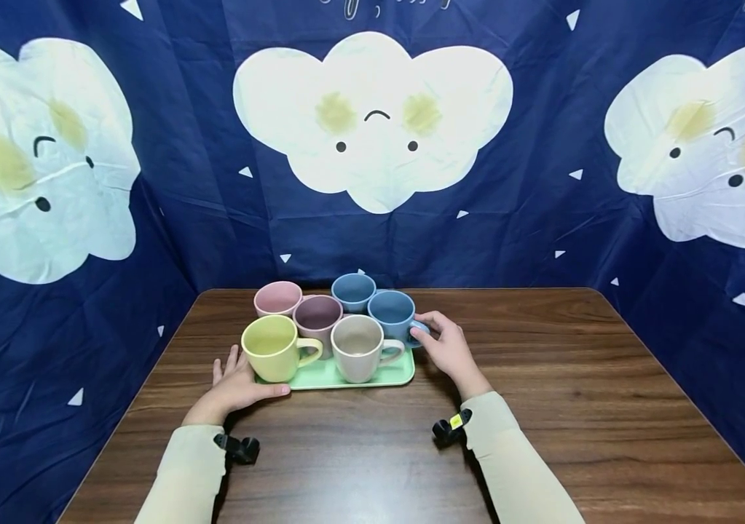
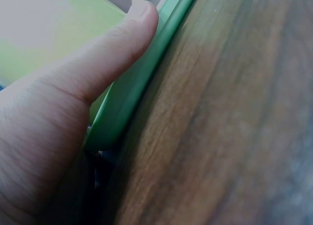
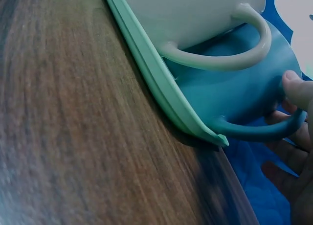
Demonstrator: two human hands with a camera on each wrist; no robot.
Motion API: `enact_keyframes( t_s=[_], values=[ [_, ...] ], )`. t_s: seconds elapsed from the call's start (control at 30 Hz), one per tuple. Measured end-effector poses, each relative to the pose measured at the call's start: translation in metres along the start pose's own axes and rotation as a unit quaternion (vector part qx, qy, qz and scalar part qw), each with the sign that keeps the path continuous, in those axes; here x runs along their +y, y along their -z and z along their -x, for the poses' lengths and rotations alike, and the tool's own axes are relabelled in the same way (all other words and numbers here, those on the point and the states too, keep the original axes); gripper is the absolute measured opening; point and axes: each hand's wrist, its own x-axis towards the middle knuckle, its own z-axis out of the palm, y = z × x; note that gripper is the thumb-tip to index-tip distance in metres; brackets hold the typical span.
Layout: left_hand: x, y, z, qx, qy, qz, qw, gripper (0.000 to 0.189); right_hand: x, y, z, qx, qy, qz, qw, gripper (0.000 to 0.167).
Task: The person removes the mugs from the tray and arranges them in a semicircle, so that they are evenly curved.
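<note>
On R cam, fingers (image 3: 292,157), prob. round handle (image 3: 254,133)

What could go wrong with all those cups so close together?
Maybe these things. The right hand pinches the handle of the nearer round, smooth blue mug, so a sudden tug might tip it. That mug sits close behind the round, smooth grey-beige mug, so they could clink together. And the left hand is right beside the round, smooth yellow mug at the corner of the rectangular pale-green tray, so a bump might shift it.
</note>
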Motion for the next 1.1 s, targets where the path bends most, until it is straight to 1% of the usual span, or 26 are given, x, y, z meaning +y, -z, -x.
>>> enact_keyframes(
  t_s=[0.13,0.27,0.33,0.43,0.63,0.83,1.03,1.1],
  values=[
    [0.0,0.0,-0.001,-0.005,0.002,0.004,1.0,0.132,-0.002,-0.001,-0.002,0.02,-0.003,0.007,0.9998,0.013],
    [0.0,0.0,-0.003,-0.003,-0.002,0.003,1.0,0.132,-0.005,-0.003,-0.002,0.048,-0.018,0.028,0.9983,0.009],
    [0.0,0.0,-0.003,-0.002,-0.003,0.002,1.0,0.132,-0.008,-0.005,-0.003,0.064,-0.031,0.029,0.9971,0.008],
    [0.0,0.0,-0.004,-0.002,0.0,0.001,1.0,0.131,-0.011,-0.01,-0.003,0.081,-0.048,0.011,0.9955,0.008],
    [-0.002,-0.001,-0.003,-0.005,0.006,-0.006,0.9999,0.129,-0.014,-0.019,-0.003,0.096,-0.09,-0.046,0.9902,0.011],
    [-0.003,-0.002,-0.003,-0.012,0.013,-0.013,0.9998,0.13,-0.016,-0.018,-0.005,0.109,-0.086,-0.061,0.9883,0.01],
    [0.0,-0.001,0.0,-0.009,0.011,-0.01,0.9998,0.129,-0.02,-0.008,-0.01,0.106,-0.073,-0.091,0.9875,0.011],
    [0.001,-0.001,0.001,-0.009,0.013,-0.011,0.9998,0.129,-0.021,-0.004,-0.011,0.105,-0.077,-0.098,0.9867,0.011]
  ],
)
